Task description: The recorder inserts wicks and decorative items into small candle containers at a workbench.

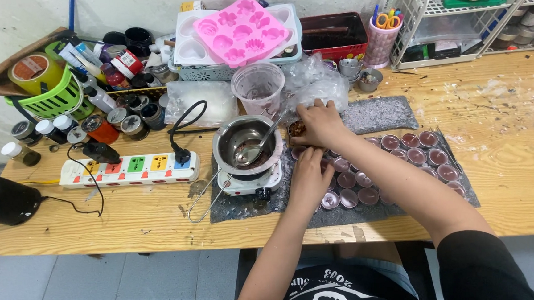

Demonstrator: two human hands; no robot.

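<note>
The right hand (319,123) reaches across to a small cup of brown bits (296,128) just right of the metal melting pot (247,144), its grip closed around the cup's rim, seemingly to steady it. The left hand (309,177) rests lower, just right of the pot, fingers curled over the filled tealight cups (403,160) in rows on a dark mat (467,187); whether it grasps one I cannot tell. The pot sits on a small white hotplate (250,183), a spoon (260,145) leaning inside it, probably kept at hand for ladling. Left of the pot lies a white power strip (129,169) with a black plug. Behind the pot stand a clear measuring cup (258,87) and a pink silicone mould (241,29). The desk (512,116) is pale, stained wood against a white wall; grey floor tiles show below.
</note>
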